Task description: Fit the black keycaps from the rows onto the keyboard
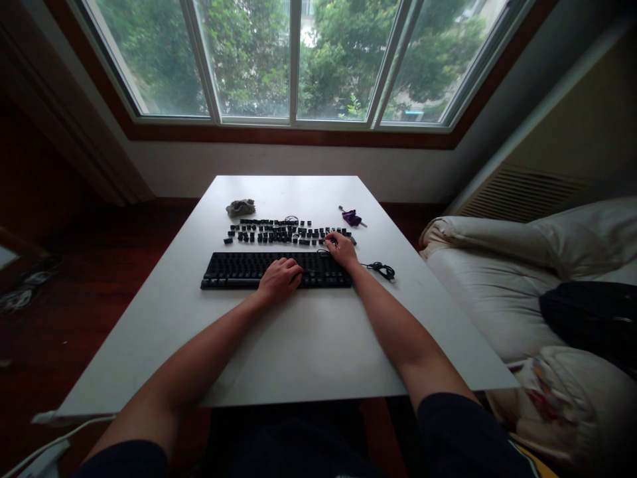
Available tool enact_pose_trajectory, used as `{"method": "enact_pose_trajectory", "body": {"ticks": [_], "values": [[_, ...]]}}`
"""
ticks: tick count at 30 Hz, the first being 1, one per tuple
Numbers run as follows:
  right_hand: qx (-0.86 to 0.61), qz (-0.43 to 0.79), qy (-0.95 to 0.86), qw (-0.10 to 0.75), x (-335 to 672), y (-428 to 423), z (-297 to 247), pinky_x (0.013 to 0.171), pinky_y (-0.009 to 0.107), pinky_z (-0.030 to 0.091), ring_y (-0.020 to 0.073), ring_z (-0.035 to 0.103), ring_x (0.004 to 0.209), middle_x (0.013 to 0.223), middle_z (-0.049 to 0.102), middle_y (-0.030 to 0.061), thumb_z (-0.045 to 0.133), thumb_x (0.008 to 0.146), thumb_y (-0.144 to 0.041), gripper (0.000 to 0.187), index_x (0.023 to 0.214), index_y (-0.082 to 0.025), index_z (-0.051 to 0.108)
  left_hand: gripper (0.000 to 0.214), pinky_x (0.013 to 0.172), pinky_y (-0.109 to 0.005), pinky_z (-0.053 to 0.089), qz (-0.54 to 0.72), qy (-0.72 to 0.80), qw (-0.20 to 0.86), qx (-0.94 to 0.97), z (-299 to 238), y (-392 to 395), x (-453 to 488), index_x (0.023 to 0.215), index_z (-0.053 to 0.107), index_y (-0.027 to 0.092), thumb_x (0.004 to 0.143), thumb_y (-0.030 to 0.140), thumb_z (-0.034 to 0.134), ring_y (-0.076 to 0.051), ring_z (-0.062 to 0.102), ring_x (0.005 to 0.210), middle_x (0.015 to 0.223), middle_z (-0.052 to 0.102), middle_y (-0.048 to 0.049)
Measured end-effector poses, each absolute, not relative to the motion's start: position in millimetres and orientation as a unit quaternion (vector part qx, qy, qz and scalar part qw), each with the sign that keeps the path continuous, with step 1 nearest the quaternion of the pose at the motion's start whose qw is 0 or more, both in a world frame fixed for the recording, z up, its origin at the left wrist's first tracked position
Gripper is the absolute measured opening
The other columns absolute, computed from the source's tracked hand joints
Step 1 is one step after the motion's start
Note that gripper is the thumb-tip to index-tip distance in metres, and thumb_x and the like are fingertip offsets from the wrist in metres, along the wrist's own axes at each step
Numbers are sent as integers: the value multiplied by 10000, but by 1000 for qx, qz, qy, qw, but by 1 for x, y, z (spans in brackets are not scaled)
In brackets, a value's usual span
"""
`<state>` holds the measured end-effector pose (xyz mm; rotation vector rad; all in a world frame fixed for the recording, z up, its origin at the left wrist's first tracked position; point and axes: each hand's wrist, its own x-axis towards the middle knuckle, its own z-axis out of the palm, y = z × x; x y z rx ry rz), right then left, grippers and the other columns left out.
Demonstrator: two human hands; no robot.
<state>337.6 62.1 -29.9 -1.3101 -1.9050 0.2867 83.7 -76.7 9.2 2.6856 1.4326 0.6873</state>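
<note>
A black keyboard [239,273] lies across the white table. My left hand [279,279] rests on its middle-right part, fingers curled and close together; whatever is between their tips is too dark to make out. Beyond the keyboard's far edge, many loose black keycaps [271,236] are spread in uneven rows. Over the right end of these rows, my right hand [341,249] pinches with thumb and fingers at a small dark keycap [328,241]. Its wrist passes above the keyboard's right end.
A coiled black cable [382,269] lies right of the keyboard. Farther back are a crumpled grey cloth [241,207] and a purple item [351,218] with a small brush-like stick. A pale sofa [472,292] stands right of the white table [308,352].
</note>
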Motion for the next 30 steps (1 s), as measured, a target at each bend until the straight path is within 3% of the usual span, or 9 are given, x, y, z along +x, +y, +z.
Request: {"method": "enact_pose_trajectory", "body": {"ticks": [30], "values": [[-514,106,-755,394,337,60,-27,752,321,456,212,614,763,883,711,48,548,872,-338,208,965,-215,689,199,883,-387,440,220,457,6,862,8,-76,83,1023,690,234,967,287,506,-221,561,979,1056,657,-59]]}}
